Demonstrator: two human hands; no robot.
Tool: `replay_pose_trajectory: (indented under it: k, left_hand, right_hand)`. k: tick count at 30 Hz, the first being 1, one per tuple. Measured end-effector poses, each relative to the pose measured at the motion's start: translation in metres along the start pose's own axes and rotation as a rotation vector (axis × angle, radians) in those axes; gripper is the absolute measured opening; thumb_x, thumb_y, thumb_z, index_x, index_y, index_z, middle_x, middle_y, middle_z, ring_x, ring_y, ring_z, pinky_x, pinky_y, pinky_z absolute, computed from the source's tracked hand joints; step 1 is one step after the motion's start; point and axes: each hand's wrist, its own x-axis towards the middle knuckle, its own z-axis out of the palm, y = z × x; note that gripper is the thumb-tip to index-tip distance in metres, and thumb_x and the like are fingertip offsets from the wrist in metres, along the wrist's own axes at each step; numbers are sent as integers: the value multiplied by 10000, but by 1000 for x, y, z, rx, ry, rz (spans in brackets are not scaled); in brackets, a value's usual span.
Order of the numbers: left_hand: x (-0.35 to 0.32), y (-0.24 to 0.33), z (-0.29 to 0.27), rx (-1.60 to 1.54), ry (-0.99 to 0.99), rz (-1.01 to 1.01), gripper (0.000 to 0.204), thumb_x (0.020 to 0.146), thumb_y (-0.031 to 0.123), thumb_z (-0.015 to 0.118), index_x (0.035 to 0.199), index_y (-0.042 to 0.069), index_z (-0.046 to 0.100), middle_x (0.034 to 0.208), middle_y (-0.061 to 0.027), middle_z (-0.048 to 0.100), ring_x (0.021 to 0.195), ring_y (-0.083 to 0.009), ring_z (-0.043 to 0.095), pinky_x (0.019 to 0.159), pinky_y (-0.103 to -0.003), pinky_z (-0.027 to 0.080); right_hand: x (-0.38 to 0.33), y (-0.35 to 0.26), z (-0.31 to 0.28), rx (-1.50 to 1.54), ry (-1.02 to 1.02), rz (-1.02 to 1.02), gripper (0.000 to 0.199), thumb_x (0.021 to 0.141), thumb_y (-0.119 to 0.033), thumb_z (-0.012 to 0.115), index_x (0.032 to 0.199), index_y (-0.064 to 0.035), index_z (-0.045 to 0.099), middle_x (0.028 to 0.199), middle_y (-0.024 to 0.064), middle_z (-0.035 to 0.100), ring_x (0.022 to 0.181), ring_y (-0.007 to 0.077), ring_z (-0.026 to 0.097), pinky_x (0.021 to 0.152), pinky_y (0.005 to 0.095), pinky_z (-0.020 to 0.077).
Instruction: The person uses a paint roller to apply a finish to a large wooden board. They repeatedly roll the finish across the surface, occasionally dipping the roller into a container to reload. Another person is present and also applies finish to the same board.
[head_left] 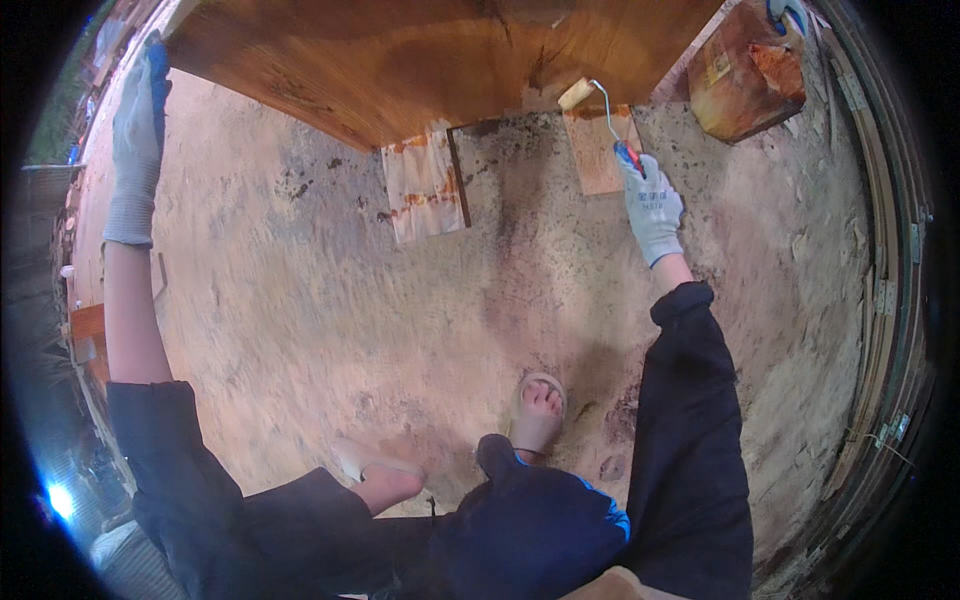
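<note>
A large brown wooden panel [400, 60] stands across the top of the view, its surface wet-looking and streaked. My right hand [655, 205], in a white knit glove, is closed round the handle of a small paint roller [578, 94]. The roller's pale, brown-stained sleeve is up against or just in front of the panel's lower part. At the upper left my left hand [138, 130], in a white glove with blue coating, is at the panel's left corner, fingers seemingly curled on its edge.
Under the panel lie two stained wood blocks, a left one [425, 190] and a right one [600, 165]. A brown-smeared plastic container [745, 80] stands at the upper right. Long boards [885, 250] line the right side. My sandalled feet are on the stained floor [300, 300].
</note>
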Motion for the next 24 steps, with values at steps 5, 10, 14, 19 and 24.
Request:
replay_pose_trajectory:
  k: [5, 10, 14, 19, 24]
  left_hand:
    - [5, -9, -3, 71, -40, 51, 576, 979, 410, 422, 1420, 44, 361, 1436, -114, 391, 1275, -238, 440, 1060, -371, 363]
    - [-20, -16, -28, -70, -112, 66, 660, 967, 461, 427, 1452, 39, 277, 1499, -124, 289, 1335, -305, 360, 1096, -417, 320]
    - [-90, -24, -23, -162, 49, -40, 563, 996, 378, 403, 1437, 39, 319, 1439, -117, 379, 1288, -276, 415, 1072, -393, 361]
    - [-183, -19, 39, -391, 132, -533, 555, 1001, 388, 389, 1405, 11, 351, 1418, -157, 388, 1250, -276, 449, 1058, -403, 362]
    - [-263, -7, 16, -286, 8, -691, 388, 975, 296, 493, 1154, -32, 598, 1079, -125, 645, 938, -201, 619, 862, -328, 486]
  right_hand:
    - [11, 1, 11, -64, 46, -248, 482, 839, -141, 547, 1277, -339, 521, 947, 3, 548, 778, 185, 618, 567, 372, 520]
    - [63, 29, -27, -57, -109, -331, 488, 886, -150, 485, 1346, -312, 457, 995, 13, 576, 790, 207, 635, 587, 369, 525]
    - [75, 60, -38, -439, -424, -190, 420, 904, -159, 472, 1308, -268, 507, 997, 25, 577, 797, 218, 643, 602, 368, 527]
    - [67, 17, 13, -197, -167, -415, 171, 893, -245, 522, 1041, -202, 595, 809, 53, 604, 718, 222, 643, 586, 367, 513]
    - [70, 54, -7, -96, -208, -176, 137, 898, -296, 534, 910, -165, 569, 778, 82, 614, 693, 293, 627, 573, 415, 506]
